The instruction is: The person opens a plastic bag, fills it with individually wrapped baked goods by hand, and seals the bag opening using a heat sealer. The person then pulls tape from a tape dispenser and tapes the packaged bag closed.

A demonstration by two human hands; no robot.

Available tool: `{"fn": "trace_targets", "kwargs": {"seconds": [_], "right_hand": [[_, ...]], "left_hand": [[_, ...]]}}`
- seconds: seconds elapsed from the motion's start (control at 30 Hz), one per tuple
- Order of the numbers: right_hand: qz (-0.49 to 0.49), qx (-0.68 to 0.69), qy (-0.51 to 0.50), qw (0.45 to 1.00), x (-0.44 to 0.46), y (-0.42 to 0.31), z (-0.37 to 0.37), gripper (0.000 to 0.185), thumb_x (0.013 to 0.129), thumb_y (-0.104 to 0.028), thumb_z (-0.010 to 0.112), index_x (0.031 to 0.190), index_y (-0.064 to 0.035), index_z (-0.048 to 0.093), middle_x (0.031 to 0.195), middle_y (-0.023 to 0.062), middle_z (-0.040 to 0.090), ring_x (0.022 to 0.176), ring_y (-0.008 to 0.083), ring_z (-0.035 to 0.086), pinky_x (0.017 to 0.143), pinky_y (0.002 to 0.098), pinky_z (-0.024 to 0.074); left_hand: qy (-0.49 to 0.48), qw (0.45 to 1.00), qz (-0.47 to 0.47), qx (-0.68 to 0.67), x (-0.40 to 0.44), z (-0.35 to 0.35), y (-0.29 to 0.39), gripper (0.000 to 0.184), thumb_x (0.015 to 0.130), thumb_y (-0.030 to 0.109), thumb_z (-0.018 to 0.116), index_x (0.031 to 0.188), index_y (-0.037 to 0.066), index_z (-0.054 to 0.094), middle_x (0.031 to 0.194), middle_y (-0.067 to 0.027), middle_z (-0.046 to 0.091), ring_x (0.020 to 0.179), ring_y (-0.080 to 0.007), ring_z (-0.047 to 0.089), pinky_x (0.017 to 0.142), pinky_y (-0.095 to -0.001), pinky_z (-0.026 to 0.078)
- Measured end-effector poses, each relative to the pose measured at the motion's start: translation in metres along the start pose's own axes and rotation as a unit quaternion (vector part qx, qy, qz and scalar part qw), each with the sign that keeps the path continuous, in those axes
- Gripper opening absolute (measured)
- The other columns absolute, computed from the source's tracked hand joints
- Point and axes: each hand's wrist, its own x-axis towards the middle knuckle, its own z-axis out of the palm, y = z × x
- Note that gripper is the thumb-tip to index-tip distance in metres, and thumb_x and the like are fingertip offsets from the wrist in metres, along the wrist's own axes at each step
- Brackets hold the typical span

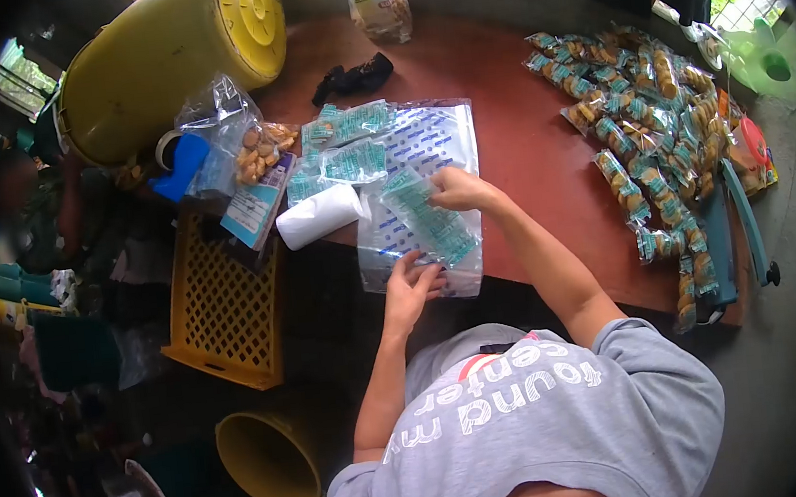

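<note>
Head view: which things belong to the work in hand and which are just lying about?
Probably in use:
green-printed clear plastic wrapping between left hand and right hand
blue-printed silvery plastic sheet beneath
clear packets of round brown biscuits

Probably lying about:
crumpled black bundle
yellow drum
yellow lattice crate

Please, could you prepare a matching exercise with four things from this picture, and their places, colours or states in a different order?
Things
1. Crate
2. Biscuit packets
3. Roll
4. Right hand

Descriptions
A. Heaped on the right part of the table
B. Holding a printed wrapper
C. Yellow, with many holes
D. White, lying on its side

Pairs: 1-C, 2-A, 3-D, 4-B
</note>
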Motion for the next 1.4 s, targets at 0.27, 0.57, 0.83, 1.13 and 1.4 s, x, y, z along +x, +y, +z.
{"fn": "trace_targets", "kwargs": {"seconds": [0.27, 0.57, 0.83, 1.13, 1.4], "right_hand": [[0.080, -0.099, 0.092, 0.988, -0.040, -0.028, 0.015, 0.046, 0.061, -0.033, 0.071, 0.091, 0.0000, 0.059, 0.092, 0.0179, 0.061, 0.088, 0.0318, 0.059, 0.076, 0.0374, 0.0456], [-0.139, 0.127, 0.224, 0.956, 0.003, -0.059, -0.036, 0.035, 0.076, -0.023, 0.059, 0.100, 0.0028, 0.055, 0.087, 0.0232, 0.060, 0.087, 0.0342, 0.058, 0.076, 0.0401, 0.0437], [-0.219, 0.061, 0.340, 0.913, 0.056, -0.110, -0.053, 0.046, 0.074, -0.034, 0.066, 0.106, -0.0032, 0.055, 0.095, 0.0150, 0.061, 0.085, 0.0298, 0.060, 0.074, 0.0365, 0.0465], [-0.168, 0.094, 0.143, 0.971, -0.099, -0.055, 0.074, 0.026, 0.080, -0.015, 0.052, 0.101, 0.0009, 0.055, 0.097, 0.0228, 0.057, 0.090, 0.0369, 0.055, 0.078, 0.0395, 0.0444], [-0.063, -0.110, 0.271, 0.954, -0.061, -0.039, 0.105, 0.023, 0.073, -0.018, 0.055, 0.086, 0.0000, 0.059, 0.092, 0.0175, 0.059, 0.090, 0.0328, 0.053, 0.083, 0.0406, 0.0389]], "left_hand": [[-0.025, 0.999, 0.017, -0.028, 0.009, -0.001, -0.002, 0.055, 0.084, 0.013, 0.058, 0.127, -0.001, 0.027, 0.104, -0.0145, 0.056, 0.086, -0.0198, 0.060, 0.072, -0.0284, 0.050], [0.027, 0.856, 0.362, 0.369, -0.009, -0.017, 0.001, 0.043, 0.069, 0.005, 0.066, 0.110, 0.009, 0.054, 0.113, -0.0103, 0.052, 0.096, -0.0309, 0.055, 0.083, -0.0408, 0.043], [0.058, 0.711, 0.450, 0.538, 0.013, -0.029, 0.006, 0.034, 0.067, 0.012, 0.068, 0.101, 0.013, 0.062, 0.102, -0.0052, 0.061, 0.103, -0.0282, 0.050, 0.092, -0.0441, 0.035], [-0.026, 0.856, 0.352, 0.377, 0.033, -0.026, 0.061, 0.011, 0.072, 0.007, 0.064, 0.083, 0.006, 0.067, 0.083, -0.0089, 0.065, 0.079, -0.0249, 0.060, 0.073, -0.0326, 0.046], [-0.047, 0.803, 0.445, 0.393, 0.014, -0.012, 0.075, 0.021, 0.074, 0.003, 0.061, 0.094, 0.003, 0.063, 0.096, -0.0123, 0.063, 0.093, -0.0270, 0.057, 0.084, -0.0342, 0.043]]}}
